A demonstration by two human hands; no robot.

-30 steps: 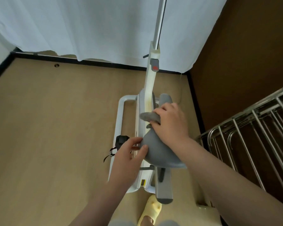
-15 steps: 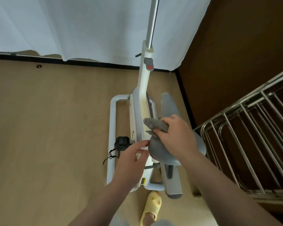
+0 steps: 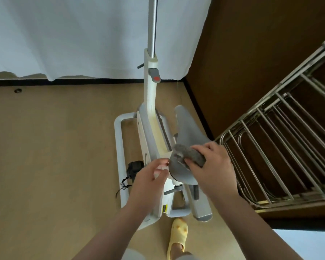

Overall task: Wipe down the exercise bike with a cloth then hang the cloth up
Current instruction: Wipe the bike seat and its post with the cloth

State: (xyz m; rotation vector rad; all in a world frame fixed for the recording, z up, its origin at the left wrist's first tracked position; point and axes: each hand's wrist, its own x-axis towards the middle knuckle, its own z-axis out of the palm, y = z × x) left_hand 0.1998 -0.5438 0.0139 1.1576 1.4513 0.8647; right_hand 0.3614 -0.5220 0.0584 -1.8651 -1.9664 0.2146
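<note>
Wiping the seat (image 3: 186, 132) at mid-frame, we hold the cloth (image 3: 189, 153) bunched in the right hand (image 3: 213, 169), whose fingers (image 3: 204, 148) curl round it and press it onto the seat's wide end. The left hand (image 3: 147, 177) sits just left of the seat's edge with fingers loosely curled; we cannot tell whether they pinch the rim or only touch it.

The seat looks turned to one side on its post, nose pointing toward the upper right of the frame. We judge it may swivel under the cloth if we press hard while the left hand only brushes it, and the stroke would then skid off without cleaning. The cloth is wadded small, so little of it meets the surface; a loose end could slip out of the grip and drop to the floor (image 3: 54, 147). The bike (image 3: 151, 102) stands on a narrow base, and a sideways shove might rock it toward the rack (image 3: 270, 137) at right, which sits near the seat. Our slipper (image 3: 178, 235) at the bottom is close beside the rear foot of the frame, a toe-stubbing risk.

No containers are in view. The rack's bars carry nothing that we can see.
</note>
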